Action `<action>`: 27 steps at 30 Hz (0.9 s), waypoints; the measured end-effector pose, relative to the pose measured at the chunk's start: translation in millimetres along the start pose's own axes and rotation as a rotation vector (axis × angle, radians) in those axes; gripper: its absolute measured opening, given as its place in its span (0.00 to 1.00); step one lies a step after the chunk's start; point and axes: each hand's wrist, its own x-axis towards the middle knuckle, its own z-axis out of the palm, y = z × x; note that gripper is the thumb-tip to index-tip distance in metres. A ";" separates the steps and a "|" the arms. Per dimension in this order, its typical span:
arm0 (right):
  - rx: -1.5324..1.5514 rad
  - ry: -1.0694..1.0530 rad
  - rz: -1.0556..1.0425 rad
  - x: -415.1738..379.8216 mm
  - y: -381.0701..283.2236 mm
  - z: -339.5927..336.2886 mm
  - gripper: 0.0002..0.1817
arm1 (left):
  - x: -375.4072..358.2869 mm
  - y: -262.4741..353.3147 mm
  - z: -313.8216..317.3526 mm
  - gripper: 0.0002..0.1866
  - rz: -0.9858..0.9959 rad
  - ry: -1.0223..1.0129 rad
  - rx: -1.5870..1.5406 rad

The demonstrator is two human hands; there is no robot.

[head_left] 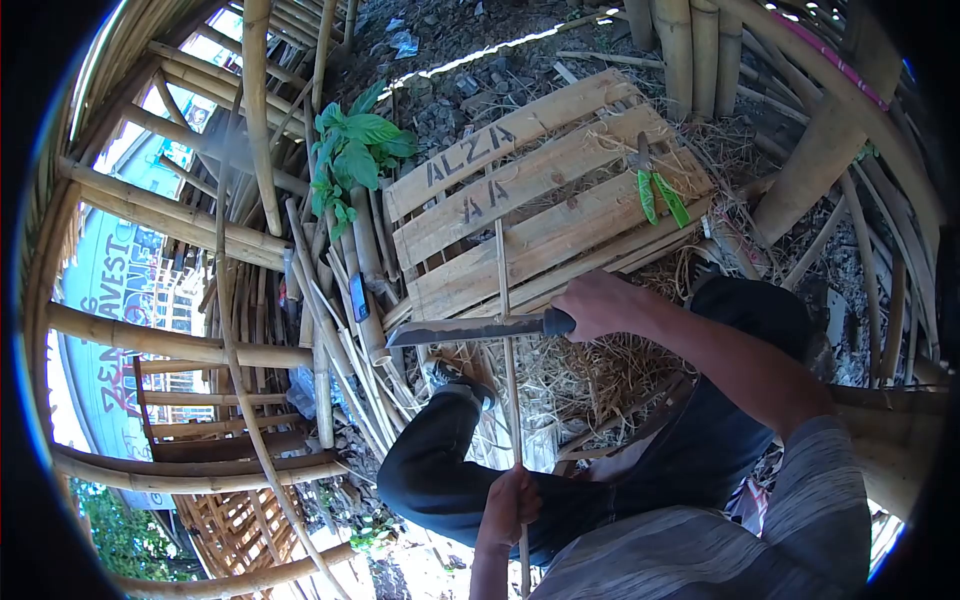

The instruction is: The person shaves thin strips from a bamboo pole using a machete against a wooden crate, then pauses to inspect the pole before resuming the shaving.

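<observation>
My right hand [598,306] grips the black handle of a large knife [470,329], its blade pointing left and lying across a thin bamboo strip [505,300]. The strip stands nearly upright, and my left hand [512,502] holds it lower down near my lap. The blade touches the strip about midway up. My dark-trousered legs [450,470] are bent below, one shoe resting on the straw.
A wooden pallet [540,190] with painted letters lies ahead, green-handled pliers [655,190] on it. Bamboo poles [255,110] and split strips lean at left beside a leafy plant [350,150]. Straw shavings [590,380] cover the ground. Thick bamboo posts [690,45] stand behind.
</observation>
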 end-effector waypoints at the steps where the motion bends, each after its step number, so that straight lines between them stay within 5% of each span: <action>1: 0.012 0.004 0.002 0.3 -0.2 0.1 0.16 | -0.1 0.2 0.6 0.17 0.002 0.004 0.008; 11: 0.202 -0.175 0.206 3.0 -15.1 4.7 0.13 | -1.9 -1.5 9.4 0.18 0.048 0.030 0.054; 21: -0.021 0.134 0.209 3.9 -14.1 9.3 0.11 | 1.3 8.1 -4.5 0.20 -0.220 -0.240 -0.288; 27: 0.076 0.049 0.153 -6.7 -20.6 21.2 0.15 | 1.3 7.2 8.3 0.19 -0.056 0.016 -0.032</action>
